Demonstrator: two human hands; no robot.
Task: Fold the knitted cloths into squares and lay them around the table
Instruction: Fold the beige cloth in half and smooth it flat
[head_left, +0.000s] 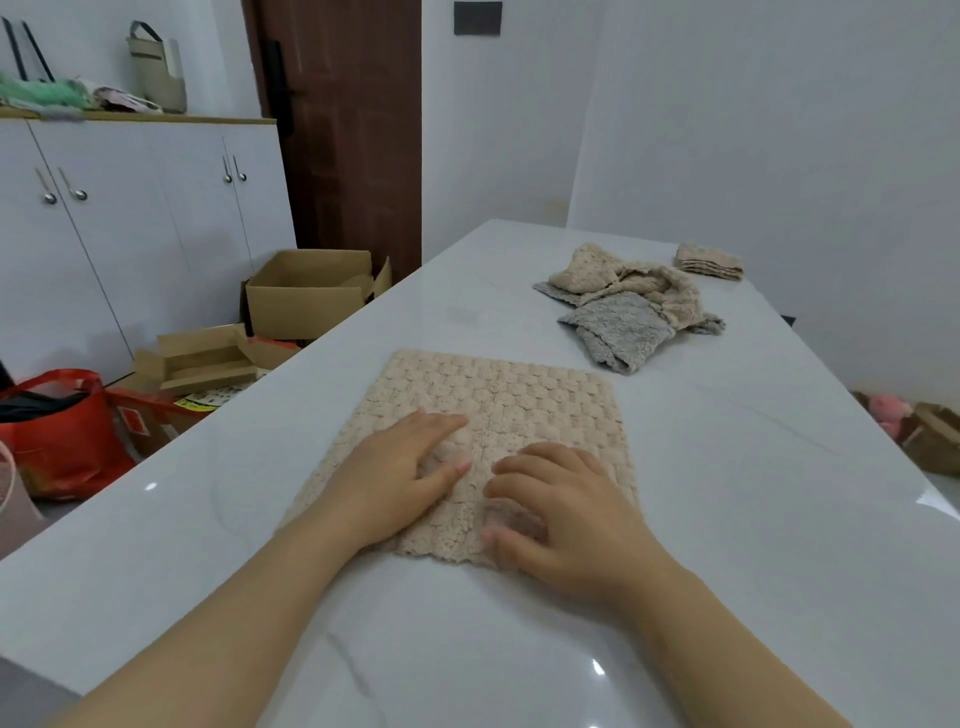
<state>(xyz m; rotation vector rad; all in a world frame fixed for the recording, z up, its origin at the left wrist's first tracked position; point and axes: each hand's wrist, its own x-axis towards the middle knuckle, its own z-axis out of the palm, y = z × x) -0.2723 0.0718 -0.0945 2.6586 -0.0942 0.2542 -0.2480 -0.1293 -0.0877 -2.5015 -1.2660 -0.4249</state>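
One beige knitted cloth (498, 405), flat on table (727, 467), left hand (400, 478) and right hand (566, 514) pressing it, fingers (441, 423) unclenched

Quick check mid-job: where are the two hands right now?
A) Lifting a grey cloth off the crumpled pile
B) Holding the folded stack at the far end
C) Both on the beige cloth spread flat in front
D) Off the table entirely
C: the left hand and right hand both lie on the beige cloth, while the crumpled pile and folded stack sit untouched farther along the table.
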